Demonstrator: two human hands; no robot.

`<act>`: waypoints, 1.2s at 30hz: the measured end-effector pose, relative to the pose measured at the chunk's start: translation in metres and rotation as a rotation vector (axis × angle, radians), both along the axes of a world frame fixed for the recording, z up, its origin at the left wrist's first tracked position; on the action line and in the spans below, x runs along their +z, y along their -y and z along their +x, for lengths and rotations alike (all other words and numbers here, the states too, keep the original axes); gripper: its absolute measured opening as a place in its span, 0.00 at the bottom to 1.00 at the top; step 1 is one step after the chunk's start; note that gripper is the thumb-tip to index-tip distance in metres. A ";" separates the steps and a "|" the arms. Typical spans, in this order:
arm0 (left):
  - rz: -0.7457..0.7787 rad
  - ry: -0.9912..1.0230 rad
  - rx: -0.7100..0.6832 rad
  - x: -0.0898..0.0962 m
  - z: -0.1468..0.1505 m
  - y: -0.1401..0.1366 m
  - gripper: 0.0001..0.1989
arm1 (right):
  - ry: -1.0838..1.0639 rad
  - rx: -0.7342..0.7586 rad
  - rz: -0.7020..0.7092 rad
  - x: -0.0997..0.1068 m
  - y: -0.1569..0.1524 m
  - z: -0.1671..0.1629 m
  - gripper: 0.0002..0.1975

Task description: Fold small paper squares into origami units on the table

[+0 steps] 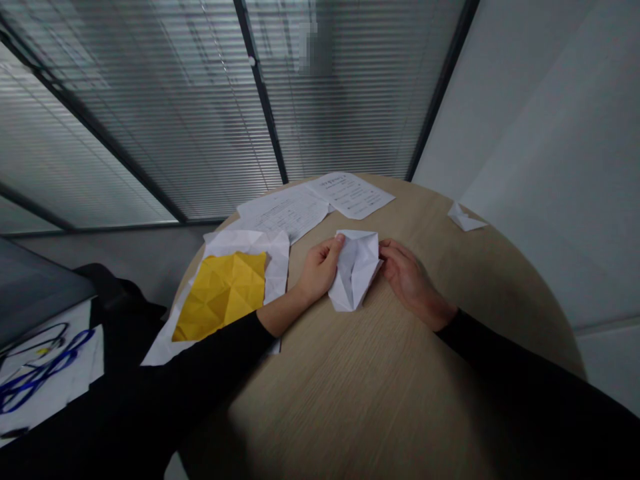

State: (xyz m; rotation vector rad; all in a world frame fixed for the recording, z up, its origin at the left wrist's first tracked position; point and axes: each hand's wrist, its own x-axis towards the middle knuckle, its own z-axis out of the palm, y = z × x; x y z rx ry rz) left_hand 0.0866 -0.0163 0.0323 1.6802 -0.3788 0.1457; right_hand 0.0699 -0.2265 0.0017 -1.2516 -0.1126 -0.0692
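A partly folded white paper (356, 269) lies on the round wooden table (380, 387), between my two hands. My left hand (319, 270) pinches its upper left edge with thumb and fingers. On the paper's right edge rest the fingertips of my right hand (410, 279), pressing or gripping the fold. Both of my arms are in black sleeves.
A creased yellow sheet (223, 293) lies on white creased sheets (260, 248) at the table's left. Two printed pages (320, 203) sit at the far edge. A small folded white piece (465, 218) is at the right rim. Blue cords (35, 373) lie on a white surface at far left.
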 end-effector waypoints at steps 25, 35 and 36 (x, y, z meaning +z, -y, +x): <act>0.063 0.076 -0.140 -0.014 0.013 -0.006 0.09 | 0.059 0.041 -0.100 0.004 0.004 -0.002 0.11; -0.108 -0.155 -0.308 0.003 0.003 -0.004 0.23 | 0.031 0.219 -0.118 0.009 0.004 -0.003 0.15; -0.107 -0.167 -0.292 0.004 0.003 -0.003 0.24 | 0.034 0.226 -0.119 0.010 0.004 -0.003 0.17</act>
